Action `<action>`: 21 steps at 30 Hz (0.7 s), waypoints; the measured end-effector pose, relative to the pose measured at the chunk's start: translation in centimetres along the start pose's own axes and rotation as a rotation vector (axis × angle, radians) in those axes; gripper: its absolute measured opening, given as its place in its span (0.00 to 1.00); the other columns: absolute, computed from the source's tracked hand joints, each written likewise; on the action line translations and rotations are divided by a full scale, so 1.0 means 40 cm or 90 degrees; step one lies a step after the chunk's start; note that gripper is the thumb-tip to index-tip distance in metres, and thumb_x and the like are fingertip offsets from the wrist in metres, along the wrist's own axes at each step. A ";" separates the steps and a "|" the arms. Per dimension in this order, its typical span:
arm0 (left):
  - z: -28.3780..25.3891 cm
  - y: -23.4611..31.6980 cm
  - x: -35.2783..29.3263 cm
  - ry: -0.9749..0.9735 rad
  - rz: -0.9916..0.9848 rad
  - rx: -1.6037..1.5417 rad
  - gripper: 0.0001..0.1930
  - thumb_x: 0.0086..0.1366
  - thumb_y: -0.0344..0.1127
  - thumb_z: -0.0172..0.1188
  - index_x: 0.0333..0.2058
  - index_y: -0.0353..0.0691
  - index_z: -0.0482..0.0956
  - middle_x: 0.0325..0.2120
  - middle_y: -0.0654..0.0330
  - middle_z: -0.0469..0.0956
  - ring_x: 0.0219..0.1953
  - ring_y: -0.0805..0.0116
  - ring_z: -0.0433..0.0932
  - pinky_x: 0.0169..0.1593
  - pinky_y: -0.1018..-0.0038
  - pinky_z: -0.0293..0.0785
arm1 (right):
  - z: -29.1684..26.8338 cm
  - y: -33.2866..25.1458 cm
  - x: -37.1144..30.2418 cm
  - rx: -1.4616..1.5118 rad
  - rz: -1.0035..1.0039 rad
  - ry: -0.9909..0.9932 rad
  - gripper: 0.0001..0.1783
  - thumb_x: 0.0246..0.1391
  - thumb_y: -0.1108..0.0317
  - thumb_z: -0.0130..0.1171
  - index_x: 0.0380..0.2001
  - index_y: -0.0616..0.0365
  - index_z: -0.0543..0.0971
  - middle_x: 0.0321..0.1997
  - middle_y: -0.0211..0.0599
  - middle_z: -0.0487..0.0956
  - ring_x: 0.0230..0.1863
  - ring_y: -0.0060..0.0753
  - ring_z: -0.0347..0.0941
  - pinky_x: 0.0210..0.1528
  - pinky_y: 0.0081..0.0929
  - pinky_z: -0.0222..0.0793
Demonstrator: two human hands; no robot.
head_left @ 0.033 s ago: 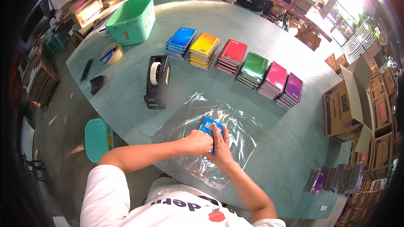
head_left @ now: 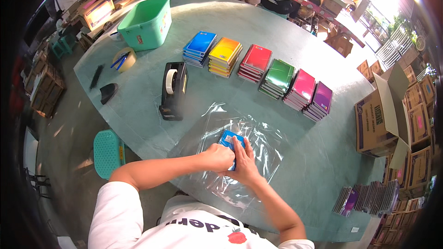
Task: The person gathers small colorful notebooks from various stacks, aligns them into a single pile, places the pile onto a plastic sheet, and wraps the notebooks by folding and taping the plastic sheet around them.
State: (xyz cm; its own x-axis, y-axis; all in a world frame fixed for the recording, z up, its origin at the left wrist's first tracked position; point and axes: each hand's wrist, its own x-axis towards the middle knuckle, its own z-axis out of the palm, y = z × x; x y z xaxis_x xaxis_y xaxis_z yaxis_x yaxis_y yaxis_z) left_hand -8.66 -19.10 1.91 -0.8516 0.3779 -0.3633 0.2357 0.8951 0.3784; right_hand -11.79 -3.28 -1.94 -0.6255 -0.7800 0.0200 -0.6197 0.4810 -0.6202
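A small blue spiral notebook (head_left: 226,139) lies on a sheet of clear plastic (head_left: 264,145) near the table's front edge, partly covered by both hands. My left hand (head_left: 218,157) is closed in a fist over the notebook's lower left part. What its fingers hold, if anything, is hidden. Pressed against the notebook's right side, my right hand (head_left: 244,162) has its fingers stretched out and pointing away from me. Its thumb is tucked beneath my left fist.
Several notebook stacks (head_left: 278,71) in different colours run across the table's far side. A black tape dispenser (head_left: 181,87), green bin (head_left: 154,30) and tape roll with blue scissors (head_left: 124,60) stand left. An open carton (head_left: 376,124) and purple notebooks (head_left: 348,201) are right.
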 end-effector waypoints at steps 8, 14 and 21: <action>-0.024 0.045 0.012 -0.004 -0.089 0.008 0.09 0.52 0.35 0.53 0.24 0.37 0.80 0.25 0.49 0.80 0.31 0.54 0.81 0.34 0.62 0.77 | -0.159 0.033 0.168 0.026 0.093 0.209 0.42 0.37 0.76 0.61 0.60 0.51 0.60 0.44 0.36 0.74 0.50 0.43 0.65 0.53 0.37 0.59; 0.008 0.035 0.004 0.050 -0.093 -0.059 0.14 0.55 0.39 0.52 0.30 0.33 0.78 0.27 0.47 0.79 0.32 0.50 0.80 0.38 0.60 0.76 | -0.148 -0.033 0.014 -0.113 -0.133 -0.053 0.44 0.38 0.73 0.63 0.62 0.42 0.59 0.43 0.32 0.75 0.50 0.42 0.65 0.52 0.39 0.58; -0.055 0.055 -0.021 -0.041 -0.115 -0.123 0.19 0.56 0.43 0.48 0.36 0.32 0.76 0.33 0.43 0.78 0.40 0.48 0.77 0.46 0.57 0.72 | -0.143 -0.046 0.009 -0.241 -0.119 -0.033 0.37 0.45 0.67 0.60 0.60 0.37 0.62 0.44 0.23 0.74 0.50 0.36 0.64 0.50 0.38 0.56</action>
State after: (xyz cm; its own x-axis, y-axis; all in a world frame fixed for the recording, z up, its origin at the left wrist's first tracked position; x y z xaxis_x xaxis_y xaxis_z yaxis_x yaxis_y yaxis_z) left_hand -8.46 -17.95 4.93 -0.8387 0.2363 -0.4908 -0.0161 0.8898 0.4560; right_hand -13.59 -2.17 3.70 -0.4671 -0.8823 0.0586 -0.8565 0.4350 -0.2776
